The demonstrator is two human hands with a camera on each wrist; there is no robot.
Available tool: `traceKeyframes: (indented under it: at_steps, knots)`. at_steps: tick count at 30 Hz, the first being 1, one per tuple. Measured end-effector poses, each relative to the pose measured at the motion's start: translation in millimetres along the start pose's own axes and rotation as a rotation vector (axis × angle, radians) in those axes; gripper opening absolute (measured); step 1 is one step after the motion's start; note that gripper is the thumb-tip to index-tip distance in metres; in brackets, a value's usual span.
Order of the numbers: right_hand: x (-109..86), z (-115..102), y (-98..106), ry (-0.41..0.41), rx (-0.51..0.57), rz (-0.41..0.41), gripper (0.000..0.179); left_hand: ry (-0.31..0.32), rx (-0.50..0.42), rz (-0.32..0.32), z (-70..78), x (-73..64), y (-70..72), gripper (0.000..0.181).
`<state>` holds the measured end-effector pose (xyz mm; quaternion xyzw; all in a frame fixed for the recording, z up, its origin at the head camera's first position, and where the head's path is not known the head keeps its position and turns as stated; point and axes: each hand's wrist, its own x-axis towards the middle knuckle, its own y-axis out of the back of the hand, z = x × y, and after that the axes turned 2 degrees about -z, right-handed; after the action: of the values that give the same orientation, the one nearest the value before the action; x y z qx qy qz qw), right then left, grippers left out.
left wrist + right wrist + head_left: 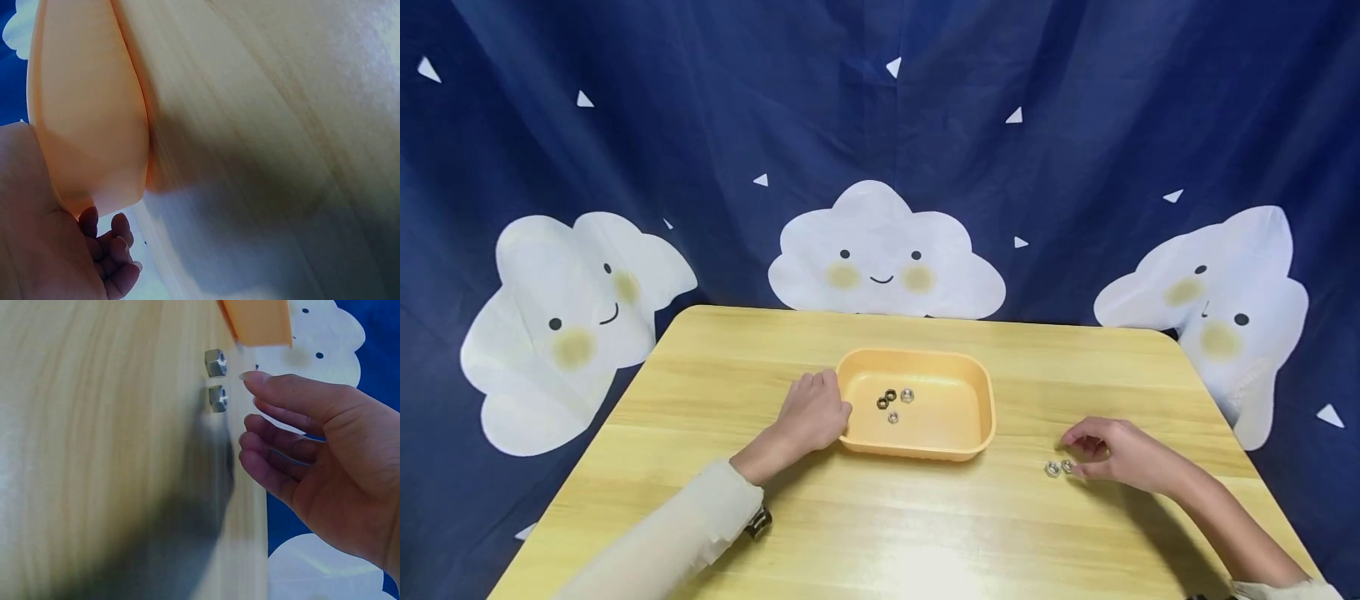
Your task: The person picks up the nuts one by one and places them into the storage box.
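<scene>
An orange plastic tray sits on the table, and my left hand grips its left rim. In the left wrist view, the fingers of that hand curl at the tray's corner. Inside the tray lie two dark hex nuts and two silver hex nuts. To the right of the tray, two more silver nuts rest side by side on the wood. My right hand hovers beside that pair with fingers loosely bent. In the right wrist view, a gap shows between its fingertips and the nuts.
The light wooden table has rounded far corners. Behind it hangs a dark blue curtain printed with white smiling clouds and small triangles.
</scene>
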<state>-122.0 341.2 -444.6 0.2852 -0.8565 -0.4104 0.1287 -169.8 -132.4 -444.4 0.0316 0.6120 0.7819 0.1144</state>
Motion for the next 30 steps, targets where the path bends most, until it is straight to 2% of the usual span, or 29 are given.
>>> traceKeyframes:
  at_steps: [3, 8, 17, 27, 30]
  knots:
    - [-3.4, 2.7, -4.5, -0.038, 0.025, -0.015, 0.038, 0.002, 0.0, -0.001, 0.0, -0.8, -1.8, 0.026]
    - [-3.3, 5.0, -9.5, -0.069, 0.006, -0.035, 0.041, -0.002, -0.001, -0.001, -0.8, -0.7, -1.8, 0.024]
    - [0.2, 8.5, -12.5, -0.086, -0.014, -0.039, 0.035, 0.01, -0.005, 0.002, -0.3, 0.6, -2.4, 0.026]
    - [2.0, 11.1, -15.1, -0.069, -0.022, -0.001, 0.02, 0.002, -0.027, 0.015, -2.3, -0.6, -4.3, 0.024]
    - [1.8, 11.6, -15.3, -0.039, -0.037, 0.018, 0.019, -0.003, -0.022, 0.017, -2.1, -0.3, -3.9, 0.024]
